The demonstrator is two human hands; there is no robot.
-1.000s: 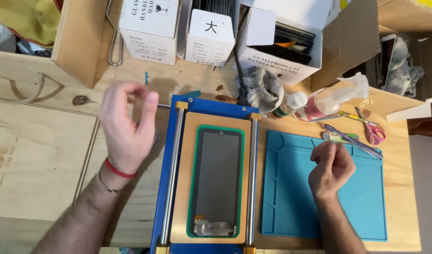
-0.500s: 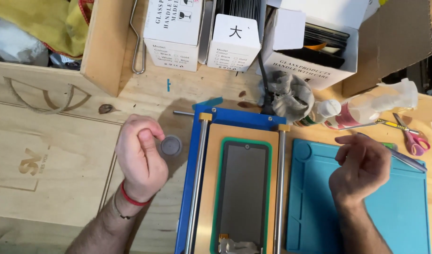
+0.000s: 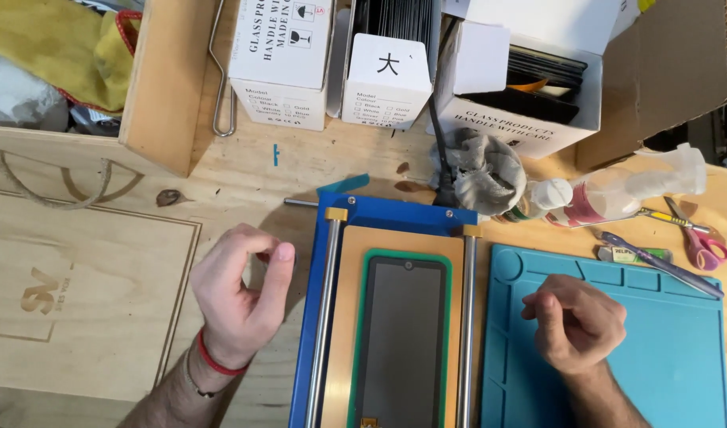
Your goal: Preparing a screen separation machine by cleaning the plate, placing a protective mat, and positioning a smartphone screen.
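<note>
My left hand [image 3: 240,299] rests on the wooden bench just left of the blue jig [image 3: 309,333]. Its fingers curl in toward the thumb, and a dark sliver shows between them. I cannot tell whether it holds anything. The jig carries two metal rods [image 3: 325,317] and a tan plate [image 3: 349,317]. A green-rimmed mould on the plate holds a dark phone screen [image 3: 401,333]. My right hand [image 3: 576,323] hovers over the blue silicone mat [image 3: 680,349], loosely closed with nothing visible in it.
Behind the jig stand white cartons [image 3: 280,51], an open cardboard box [image 3: 664,55] and a grey rag [image 3: 480,170]. A clear spray bottle [image 3: 617,190], pink-handled scissors [image 3: 700,238] and a purple tool [image 3: 660,265] lie at the right. A wooden crate with yellow cloth [image 3: 54,40] sits at the far left.
My left hand dropped from a raised pinch toward the bench, and a round grey disc seen beside it is now hidden under the thumb. My right hand moved away from the tool and closed.
</note>
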